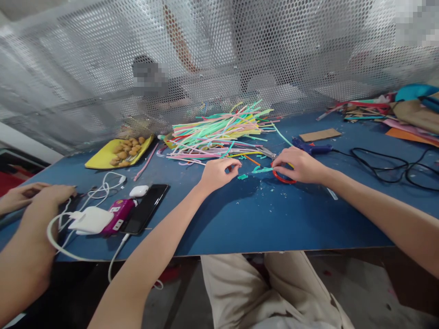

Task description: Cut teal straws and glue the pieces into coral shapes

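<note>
My left hand (220, 174) is just above the blue table, thumb and fingertips closed in a pinch; whatever may be in it is too small to make out. My right hand (300, 165) has its fingertips closed on one end of a short teal pipe cleaner (262, 170). Under that hand lies a pair of scissors with red handles (285, 179), blades toward the heap. Small cut teal bits (243, 177) and an orange piece (253, 160) lie between my hands. Behind them spreads a heap of pastel pipe cleaners (219, 130).
A blue glue gun (313, 147) with black cable (380, 160) and a cardboard strip (320, 135) lie right. At left are a yellow plate (98, 155) of round brown pieces, a phone (147, 209), a white charger (92, 219) and another person's hands (44, 196). Perforated metal mesh (212, 55) stands behind.
</note>
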Demonstrator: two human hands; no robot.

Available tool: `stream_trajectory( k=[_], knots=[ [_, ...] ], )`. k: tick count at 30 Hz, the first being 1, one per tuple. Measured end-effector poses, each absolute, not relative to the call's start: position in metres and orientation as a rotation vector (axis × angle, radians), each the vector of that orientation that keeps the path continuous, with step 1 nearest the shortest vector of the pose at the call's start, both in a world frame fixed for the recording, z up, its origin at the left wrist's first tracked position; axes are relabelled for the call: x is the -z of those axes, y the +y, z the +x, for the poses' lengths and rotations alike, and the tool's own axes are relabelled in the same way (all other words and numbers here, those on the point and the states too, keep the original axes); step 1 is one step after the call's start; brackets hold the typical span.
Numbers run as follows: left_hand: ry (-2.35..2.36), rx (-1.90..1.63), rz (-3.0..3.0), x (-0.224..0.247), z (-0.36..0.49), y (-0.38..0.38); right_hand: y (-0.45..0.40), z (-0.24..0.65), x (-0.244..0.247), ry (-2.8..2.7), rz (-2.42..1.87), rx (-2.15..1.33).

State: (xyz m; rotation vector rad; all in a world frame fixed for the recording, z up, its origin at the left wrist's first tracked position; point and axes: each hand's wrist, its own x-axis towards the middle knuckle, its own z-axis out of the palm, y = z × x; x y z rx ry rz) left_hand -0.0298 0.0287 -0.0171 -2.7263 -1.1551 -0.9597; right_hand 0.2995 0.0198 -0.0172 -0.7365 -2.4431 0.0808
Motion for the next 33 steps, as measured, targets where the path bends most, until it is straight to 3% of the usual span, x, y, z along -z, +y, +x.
stream_trajectory(
  k=[33],
  knots=[
    [-1.13,0.966,-2.729,0.0185,-0.0281,0.0278,0.019,0.2981,0.016,-2.481,-0.732,-0.146]
  ],
)
